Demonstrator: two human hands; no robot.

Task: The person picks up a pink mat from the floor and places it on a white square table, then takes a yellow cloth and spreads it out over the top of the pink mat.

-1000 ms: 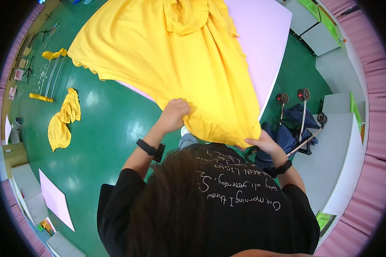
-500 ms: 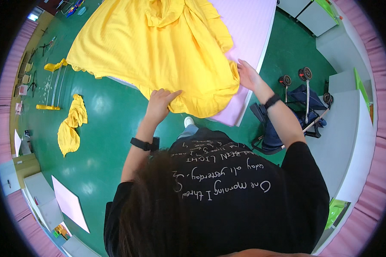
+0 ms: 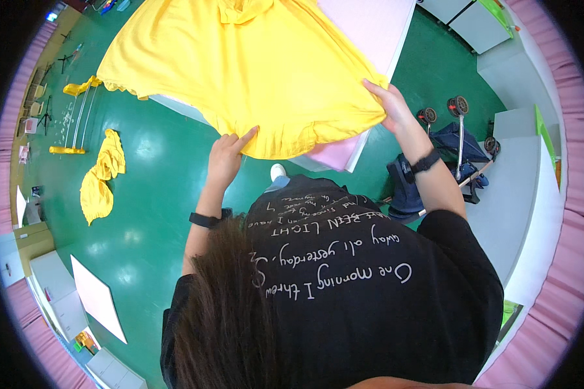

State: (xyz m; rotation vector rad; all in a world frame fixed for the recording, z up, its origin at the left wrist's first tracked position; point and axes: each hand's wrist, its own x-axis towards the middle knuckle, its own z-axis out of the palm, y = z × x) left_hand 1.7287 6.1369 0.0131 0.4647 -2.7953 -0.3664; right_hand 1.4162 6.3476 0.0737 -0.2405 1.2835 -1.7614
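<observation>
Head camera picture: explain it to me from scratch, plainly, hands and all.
There is no machine here, only a person's two bare hands. A wide fisheye camera worn on the head looks down, so straight edges bend near the rim, and the picture's left is the person's left.

Ahead, a large ruffled yellow cloth covers much of a pale pink surface. The right hand holds one corner of the cloth. The left hand is at its near edge; how firm that grip is, I can't tell.

Off to the left, another yellow cloth lies on the green floor. To the right is a dark blue wheeled frame.
</observation>
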